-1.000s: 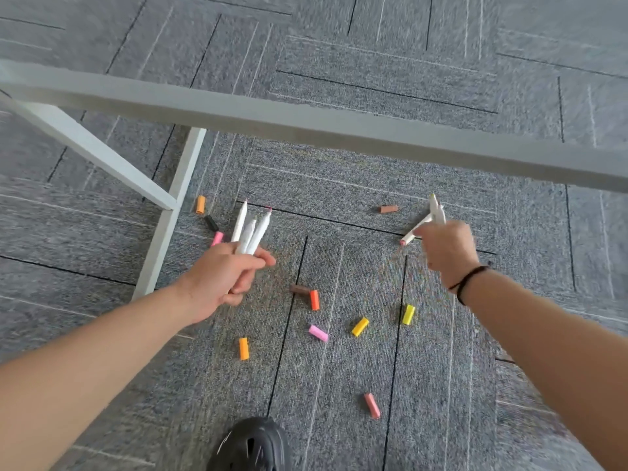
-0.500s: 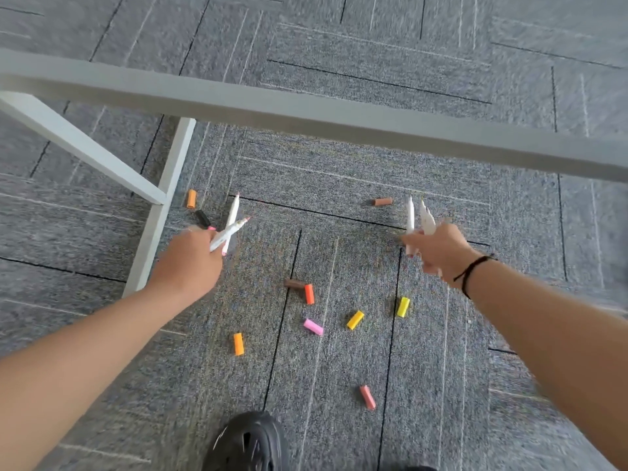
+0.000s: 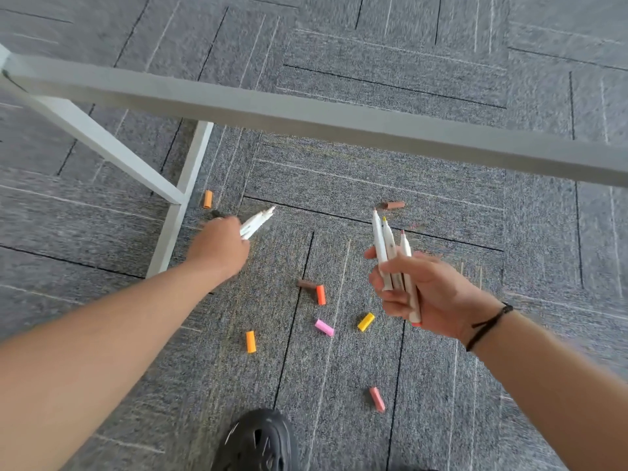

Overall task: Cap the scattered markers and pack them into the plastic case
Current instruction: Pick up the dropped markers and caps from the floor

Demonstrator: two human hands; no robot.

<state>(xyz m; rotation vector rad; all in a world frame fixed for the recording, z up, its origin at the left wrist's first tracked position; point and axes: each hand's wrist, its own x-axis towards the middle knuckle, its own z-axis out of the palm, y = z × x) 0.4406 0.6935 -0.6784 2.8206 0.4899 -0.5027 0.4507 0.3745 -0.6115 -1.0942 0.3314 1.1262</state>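
Note:
My left hand (image 3: 219, 249) grips a bunch of uncapped white markers (image 3: 257, 222), tips pointing up and right, low over the carpet near the table leg. My right hand (image 3: 431, 294) holds three uncapped white markers (image 3: 390, 253) upright, palm turned toward me. Loose caps lie on the grey carpet between my arms: a brown cap (image 3: 306, 284) touching an orange-red one (image 3: 320, 295), a pink cap (image 3: 324, 327), a yellow cap (image 3: 366, 321), an orange cap (image 3: 250, 341) and a salmon cap (image 3: 377, 399). No plastic case is in view.
A grey table edge (image 3: 339, 120) crosses the view, with its white leg frame (image 3: 170, 229) at the left. An orange cap (image 3: 207, 199) lies by the leg and a brown cap (image 3: 394, 205) farther back. My black shoe (image 3: 258, 440) is at the bottom.
My right hand has pulled back toward me and turned palm up with its markers, now three. My left hand has reached down near the table leg, its markers tipped to the right.

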